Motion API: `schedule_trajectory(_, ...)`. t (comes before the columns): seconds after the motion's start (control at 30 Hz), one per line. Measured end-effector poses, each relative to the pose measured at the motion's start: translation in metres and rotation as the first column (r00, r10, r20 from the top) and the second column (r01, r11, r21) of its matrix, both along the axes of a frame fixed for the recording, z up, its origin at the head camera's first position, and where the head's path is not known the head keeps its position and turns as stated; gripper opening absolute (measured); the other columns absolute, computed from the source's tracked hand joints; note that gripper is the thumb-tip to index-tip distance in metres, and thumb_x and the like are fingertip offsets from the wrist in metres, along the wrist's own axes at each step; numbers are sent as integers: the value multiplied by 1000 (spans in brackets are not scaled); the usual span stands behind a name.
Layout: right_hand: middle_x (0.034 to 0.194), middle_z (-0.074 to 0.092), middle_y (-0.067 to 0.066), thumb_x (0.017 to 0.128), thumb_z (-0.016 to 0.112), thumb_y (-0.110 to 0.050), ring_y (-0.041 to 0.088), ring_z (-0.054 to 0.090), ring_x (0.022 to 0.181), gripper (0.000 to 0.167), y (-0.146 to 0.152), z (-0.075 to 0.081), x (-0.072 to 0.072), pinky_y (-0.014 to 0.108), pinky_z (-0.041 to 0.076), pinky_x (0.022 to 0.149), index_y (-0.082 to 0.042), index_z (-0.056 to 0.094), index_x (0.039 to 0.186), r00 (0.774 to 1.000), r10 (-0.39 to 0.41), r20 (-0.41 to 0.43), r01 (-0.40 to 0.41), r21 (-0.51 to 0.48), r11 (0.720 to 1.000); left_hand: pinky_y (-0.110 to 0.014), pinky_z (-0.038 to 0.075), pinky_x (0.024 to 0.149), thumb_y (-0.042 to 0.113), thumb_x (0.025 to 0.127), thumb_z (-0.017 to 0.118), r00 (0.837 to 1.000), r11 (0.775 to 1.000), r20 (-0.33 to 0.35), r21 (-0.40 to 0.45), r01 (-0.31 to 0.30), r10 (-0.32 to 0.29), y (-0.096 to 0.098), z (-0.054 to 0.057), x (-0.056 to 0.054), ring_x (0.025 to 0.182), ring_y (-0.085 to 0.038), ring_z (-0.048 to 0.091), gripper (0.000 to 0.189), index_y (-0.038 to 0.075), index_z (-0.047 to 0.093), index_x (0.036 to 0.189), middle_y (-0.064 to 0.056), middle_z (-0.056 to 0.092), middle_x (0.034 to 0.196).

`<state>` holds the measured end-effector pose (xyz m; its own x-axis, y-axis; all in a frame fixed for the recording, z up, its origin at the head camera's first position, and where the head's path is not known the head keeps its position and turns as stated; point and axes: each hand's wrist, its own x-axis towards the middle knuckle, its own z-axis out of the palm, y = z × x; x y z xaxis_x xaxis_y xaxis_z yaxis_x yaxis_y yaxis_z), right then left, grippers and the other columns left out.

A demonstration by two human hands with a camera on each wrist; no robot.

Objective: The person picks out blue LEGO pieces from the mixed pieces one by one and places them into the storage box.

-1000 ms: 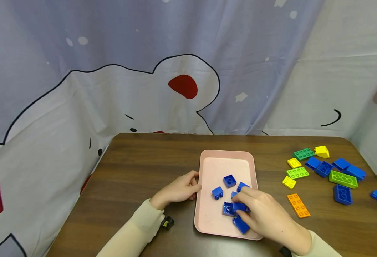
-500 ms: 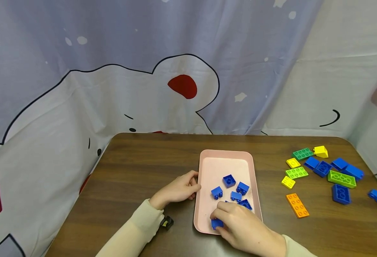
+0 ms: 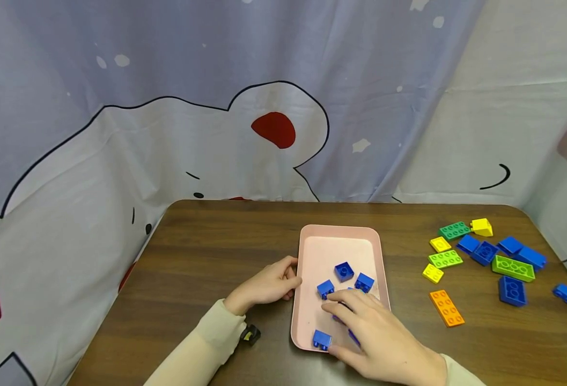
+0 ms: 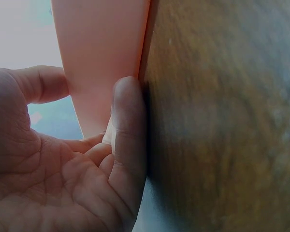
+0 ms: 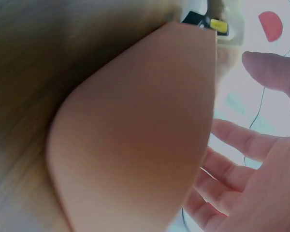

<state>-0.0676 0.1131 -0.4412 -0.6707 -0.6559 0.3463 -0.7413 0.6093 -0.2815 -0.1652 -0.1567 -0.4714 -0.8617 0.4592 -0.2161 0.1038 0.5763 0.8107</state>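
Note:
A pink tray (image 3: 331, 246) lies on the wooden table with several blue toy building bricks in it. My left hand (image 3: 266, 287) holds the tray's left side, thumb at the rim and fingers against the outer wall in the left wrist view. Over the tray's lower right, my right hand (image 3: 377, 335) hovers with fingers spread, holding nothing. Beside its thumb is one blue brick (image 3: 322, 340) near the front edge. Farther back are a brick (image 3: 344, 272), another brick (image 3: 364, 282), and a brick (image 3: 325, 289) by the fingertips. Other blue bricks are partly hidden beneath the hand.
To the tray's right on the table lie an orange brick (image 3: 447, 308), lime bricks (image 3: 445, 259), yellow bricks (image 3: 432, 273), a green brick (image 3: 454, 230) and several blue bricks (image 3: 512, 291). A printed curtain (image 3: 215, 150) hangs behind the table.
My right hand carried a blue brick left to the tray's front and let go of it. Now it has opened and shifted slightly up and right over other bricks. The left hand stays put.

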Motion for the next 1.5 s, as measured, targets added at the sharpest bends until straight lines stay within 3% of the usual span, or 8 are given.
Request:
schedule_trajectory(0.13, 140, 59, -8, 82, 84, -49, 11, 55, 128, 60, 17, 1, 0, 48, 52, 105, -27, 65, 135, 996, -72, 46, 70, 38, 997, -28, 53, 62, 23, 99, 57, 1000, 1000, 9, -5, -1, 1, 0, 0, 1, 65, -13, 65, 54, 0, 46, 147, 0, 64, 82)
schedule_trajectory(0.4, 139, 61, -2, 79, 88, -42, 20, 58, 127, 61, 56, 1, -3, 54, 53, 100, -21, 67, 133, 966, -240, 98, 235, 53, 970, -29, 53, 62, 24, 99, 58, 1000, 1000, 14, -1, -4, 4, -1, -1, 0, 66, -14, 65, 56, 0, 46, 148, 0, 64, 82)
schedule_trajectory(0.87, 128, 64, 13, 74, 91, -31, 38, 61, 111, 61, 144, -4, -20, 60, 49, 87, -9, 69, 125, 912, -410, -16, 411, 60, 910, -29, 54, 62, 23, 100, 57, 1000, 1000, 15, 6, 1, -1, -1, 1, 0, 65, -13, 64, 55, 0, 45, 148, -1, 64, 82)
schedule_trajectory(1.0, 127, 62, 19, 74, 91, -29, 44, 59, 110, 60, 174, -11, -28, 62, 46, 86, -3, 68, 123, 887, -462, -28, 462, 53, 885, -29, 53, 63, 24, 100, 57, 1000, 1000, 16, 5, 2, -2, -1, 1, 0, 65, -13, 64, 55, 0, 45, 149, -1, 64, 82)
schedule_trajectory(1.17, 126, 59, 30, 77, 89, -30, 51, 54, 110, 60, 203, -17, -36, 67, 43, 87, 4, 67, 122, 834, -551, -18, 550, 79, 831, -28, 53, 62, 23, 99, 57, 1000, 1000, 13, 4, 0, -1, -2, 2, 0, 65, -14, 64, 55, -1, 45, 148, -1, 64, 82)
schedule_trajectory(1.37, 119, 58, 36, 74, 90, -29, 55, 55, 105, 62, 220, -20, -41, 68, 46, 80, 9, 67, 117, 781, -623, -44, 622, 157, 768, -29, 53, 62, 23, 100, 57, 1000, 1000, 17, 6, 1, -1, -2, 2, 0, 65, -13, 64, 55, 0, 45, 148, -1, 63, 82)
schedule_trajectory(1.5, 116, 60, 37, 75, 89, -28, 55, 57, 103, 60, 224, -21, -40, 68, 47, 80, 10, 67, 116, 763, -646, -19, 635, 205, 745, -29, 53, 62, 23, 100, 57, 1000, 1000, 22, 7, -1, 1, -1, 0, 0, 65, -13, 64, 55, 0, 45, 148, -1, 64, 82)
